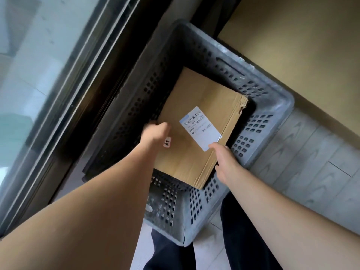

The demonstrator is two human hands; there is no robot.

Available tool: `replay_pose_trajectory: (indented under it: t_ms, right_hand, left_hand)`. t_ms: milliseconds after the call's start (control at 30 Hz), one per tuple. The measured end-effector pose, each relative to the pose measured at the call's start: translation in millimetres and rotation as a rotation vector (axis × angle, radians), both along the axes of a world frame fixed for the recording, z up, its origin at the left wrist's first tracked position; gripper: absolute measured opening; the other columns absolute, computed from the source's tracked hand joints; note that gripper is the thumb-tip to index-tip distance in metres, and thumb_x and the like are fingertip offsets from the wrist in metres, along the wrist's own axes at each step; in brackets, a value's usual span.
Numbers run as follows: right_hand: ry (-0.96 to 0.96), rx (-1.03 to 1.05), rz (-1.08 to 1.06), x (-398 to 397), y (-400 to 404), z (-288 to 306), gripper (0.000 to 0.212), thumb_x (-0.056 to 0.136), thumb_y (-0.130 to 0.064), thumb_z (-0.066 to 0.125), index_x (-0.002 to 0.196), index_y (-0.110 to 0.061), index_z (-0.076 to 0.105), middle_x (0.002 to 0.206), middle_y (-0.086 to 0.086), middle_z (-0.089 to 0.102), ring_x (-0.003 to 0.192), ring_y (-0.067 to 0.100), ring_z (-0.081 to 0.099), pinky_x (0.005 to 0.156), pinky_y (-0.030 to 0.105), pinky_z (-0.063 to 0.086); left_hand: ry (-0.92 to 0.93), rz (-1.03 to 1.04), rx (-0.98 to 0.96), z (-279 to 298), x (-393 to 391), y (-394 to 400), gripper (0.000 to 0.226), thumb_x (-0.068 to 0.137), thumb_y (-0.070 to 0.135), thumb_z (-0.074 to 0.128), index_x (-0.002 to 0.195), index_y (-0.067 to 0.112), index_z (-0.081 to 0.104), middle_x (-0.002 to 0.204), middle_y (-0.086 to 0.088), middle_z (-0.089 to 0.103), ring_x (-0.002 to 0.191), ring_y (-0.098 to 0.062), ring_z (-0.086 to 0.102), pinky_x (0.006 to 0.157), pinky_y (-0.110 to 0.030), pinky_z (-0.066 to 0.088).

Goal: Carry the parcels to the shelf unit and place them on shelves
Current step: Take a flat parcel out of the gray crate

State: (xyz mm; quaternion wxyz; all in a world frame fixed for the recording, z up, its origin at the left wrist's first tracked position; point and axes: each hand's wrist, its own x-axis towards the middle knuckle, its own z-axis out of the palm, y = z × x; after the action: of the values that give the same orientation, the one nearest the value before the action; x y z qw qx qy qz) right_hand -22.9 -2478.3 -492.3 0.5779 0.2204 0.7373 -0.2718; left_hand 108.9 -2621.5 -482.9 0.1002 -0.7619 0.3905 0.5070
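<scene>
A cardboard parcel lies tilted inside a grey perforated crate on the floor, between 2 bare hands. To lift it cleanly, both hands should likely grip opposite long edges evenly and raise it level — clear of the crate walls. The left hand curls over the parcel's 9 o'clock edge; the right hand presses its 4 o'clock edge, thumb on top.

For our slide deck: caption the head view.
Both hands, left and right, grip a cardboard parcel inside a grey crate.
</scene>
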Motion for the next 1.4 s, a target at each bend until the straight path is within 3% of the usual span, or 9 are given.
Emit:
replay_pose_trajectory:
  t_ms: [233,400,500,600,800,933,1133,1267,1400]
  right_hand:
    - [-0.019,-0.064,-0.013,7.0,5.7,44.6,0.052,0.082,-0.017,0.06,0.132,-0.013,0.047,0.136,0.003,0.047,0.112,0.017,0.037,0.094,0.033,0.027]
    - [0.044,-0.083,-0.018,15.2,2.2,105.6,0.044,0.076,-0.014,0.06,0.12,-0.014,0.051,0.124,0.004,0.053,0.097,0.018,0.047,0.078,0.029,0.036]
    - [0.103,-0.115,-0.067,13.1,1.3,157.3,0.043,0.065,-0.016,0.06,0.106,-0.02,0.048,0.111,0.006,0.056,0.085,0.019,0.051,0.062,0.031,0.034]
    - [0.151,-0.095,-0.076,17.2,7.3,213.1,0.038,0.061,-0.018,0.059,0.095,-0.022,0.044,0.105,0.004,0.052,0.091,0.023,0.049,0.07,0.032,0.037]
    - [0.223,-0.148,-0.106,37.1,30.8,369.2,0.026,0.076,-0.01,0.057,0.098,-0.017,0.044,0.097,0.0,0.052,0.098,0.023,0.046,0.087,0.034,0.035]
    - [0.289,-0.227,-0.127,42.2,48.5,466.4,0.056,0.065,-0.015,0.057,0.12,-0.016,0.046,0.109,0.006,0.059,0.1,0.025,0.053,0.082,0.036,0.041]
    - [0.396,-0.34,-0.178,33.0,77.7,580.7,0.057,0.078,-0.003,0.052,0.132,-0.019,0.04,0.112,0.0,0.057,0.105,0.019,0.05,0.087,0.035,0.041]
    - [0.44,-0.428,-0.221,28.8,98.4,643.2,0.055,0.078,-0.005,0.055,0.13,-0.019,0.043,0.122,0.008,0.06,0.111,0.025,0.055,0.095,0.042,0.044]
    - [0.503,-0.524,-0.268,21.5,129.0,699.1,0.049,0.083,-0.012,0.056,0.13,-0.023,0.045,0.119,0.002,0.058,0.101,0.016,0.052,0.074,0.032,0.04]
  left_hand:
    - [0.008,-0.086,-0.027,62.7,4.3,-2.8,0.054,0.069,0.034,0.054,0.113,0.006,0.067,0.102,-0.012,0.069,0.085,-0.029,0.063,0.062,-0.026,0.04]
    - [0.035,-0.118,-0.063,125.5,13.0,0.0,0.028,0.07,0.032,0.058,0.087,0.01,0.057,0.089,-0.009,0.058,0.057,-0.015,0.048,0.048,-0.026,0.03]
    - [0.067,-0.14,-0.118,177.9,8.2,3.0,0.017,0.084,0.022,0.059,0.095,0.009,0.058,0.07,-0.004,0.058,0.04,-0.009,0.053,0.033,-0.018,0.035]
    - [0.13,-0.185,-0.15,239.6,12.8,8.5,0.016,0.09,0.018,0.057,0.101,0.007,0.055,0.058,0.001,0.053,0.025,0.005,0.049,0.027,-0.01,0.029]
    - [0.172,-0.203,-0.162,381.4,40.0,34.7,0.04,0.091,0.027,0.057,0.124,0.006,0.051,0.08,0.0,0.065,0.064,-0.009,0.065,0.05,-0.018,0.04]
    - [0.256,-0.155,-0.213,468.5,50.2,48.5,0.063,0.084,0.035,0.061,0.139,0.006,0.049,0.089,0.002,0.058,0.081,-0.019,0.066,0.066,-0.029,0.052]
    - [0.394,-0.205,-0.333,589.1,50.5,67.5,0.04,0.091,0.028,0.063,0.125,0.01,0.052,0.085,0.01,0.056,0.074,-0.007,0.057,0.065,-0.024,0.044]
    - [0.501,-0.258,-0.386,653.0,47.2,78.7,0.057,0.078,0.037,0.061,0.13,0.015,0.053,0.106,-0.003,0.068,0.084,-0.014,0.063,0.081,-0.034,0.052]
    - [0.622,-0.221,-0.418,703.1,40.9,99.8,0.042,0.077,0.033,0.064,0.116,0.021,0.056,0.105,-0.004,0.072,0.083,-0.016,0.067,0.085,-0.043,0.056]
